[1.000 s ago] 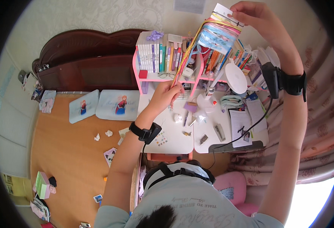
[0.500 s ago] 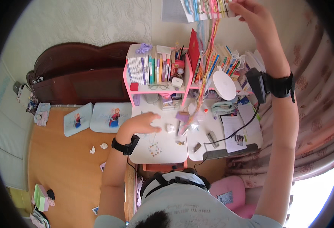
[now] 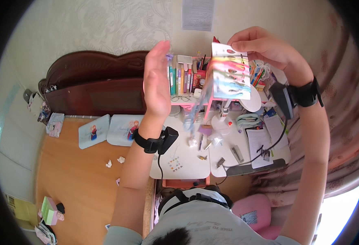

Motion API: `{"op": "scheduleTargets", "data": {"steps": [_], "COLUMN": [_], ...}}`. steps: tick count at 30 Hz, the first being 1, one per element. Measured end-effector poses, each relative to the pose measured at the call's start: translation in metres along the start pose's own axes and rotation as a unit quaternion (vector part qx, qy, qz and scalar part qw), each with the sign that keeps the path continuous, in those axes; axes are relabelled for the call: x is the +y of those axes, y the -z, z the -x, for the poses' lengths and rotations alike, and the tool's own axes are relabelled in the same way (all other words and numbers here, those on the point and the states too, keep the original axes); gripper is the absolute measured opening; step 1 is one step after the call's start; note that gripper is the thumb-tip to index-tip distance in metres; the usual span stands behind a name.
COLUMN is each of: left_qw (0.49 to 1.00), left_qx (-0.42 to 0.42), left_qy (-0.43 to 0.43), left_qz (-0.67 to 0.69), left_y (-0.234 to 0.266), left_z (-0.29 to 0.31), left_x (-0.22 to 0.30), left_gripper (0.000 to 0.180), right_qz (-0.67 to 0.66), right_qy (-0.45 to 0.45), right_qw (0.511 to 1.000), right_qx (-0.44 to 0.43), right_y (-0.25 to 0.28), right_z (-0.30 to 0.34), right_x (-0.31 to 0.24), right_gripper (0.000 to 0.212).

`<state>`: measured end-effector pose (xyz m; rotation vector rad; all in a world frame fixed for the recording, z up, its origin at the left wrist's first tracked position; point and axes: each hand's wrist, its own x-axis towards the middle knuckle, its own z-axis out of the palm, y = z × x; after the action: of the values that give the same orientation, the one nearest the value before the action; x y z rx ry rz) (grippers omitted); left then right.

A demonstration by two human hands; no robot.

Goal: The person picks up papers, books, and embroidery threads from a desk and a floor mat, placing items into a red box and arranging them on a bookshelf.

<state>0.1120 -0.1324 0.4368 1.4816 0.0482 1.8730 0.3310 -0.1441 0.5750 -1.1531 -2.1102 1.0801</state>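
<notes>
Raised over the desk, my right hand (image 3: 269,51) pinches a white card (image 3: 220,50) by its upper edge. Looped through openings in that card are bundles of coloured threads (image 3: 233,70), pink, yellow, green and blue among them. Their blurred loose ends (image 3: 195,112) trail down to the left toward the desk. My left hand (image 3: 157,83) is up to the left of the card, fingers stretched out, holding nothing. It stands apart from the threads, in front of the shelf's left part. Below lie several small coloured pieces (image 3: 174,164) on the white desk (image 3: 187,173).
Behind the card stands a pink-edged shelf with books (image 3: 181,79). A white round lamp head (image 3: 249,100), papers (image 3: 259,149), a pen (image 3: 200,142) and a grey clip-like object (image 3: 237,154) are at the right. A cable hangs from each wrist strap. To the left is a bed (image 3: 77,175); a pink chair (image 3: 251,208) stands lower right.
My right hand has lowered the card and turned it to hang upright; the threads swing left. My left hand has risen from above the desk, its fingers now straightened upward.
</notes>
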Motion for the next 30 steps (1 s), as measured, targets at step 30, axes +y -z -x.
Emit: {"op": "scheduleTargets", "data": {"steps": [30], "left_qw": [0.975], "left_qx": [0.074], "left_qy": [-0.034], "left_qz": [-0.207], "left_y": [-0.007], "left_z": [0.005], "left_x": [0.009], "left_gripper": [0.046], "right_qz": [-0.003], "right_qy": [0.230], "right_qw": [0.903], "right_qx": [0.364], "right_y": [-0.027], "right_z": [0.009], "right_x": [0.019], "right_gripper": [0.009]}}
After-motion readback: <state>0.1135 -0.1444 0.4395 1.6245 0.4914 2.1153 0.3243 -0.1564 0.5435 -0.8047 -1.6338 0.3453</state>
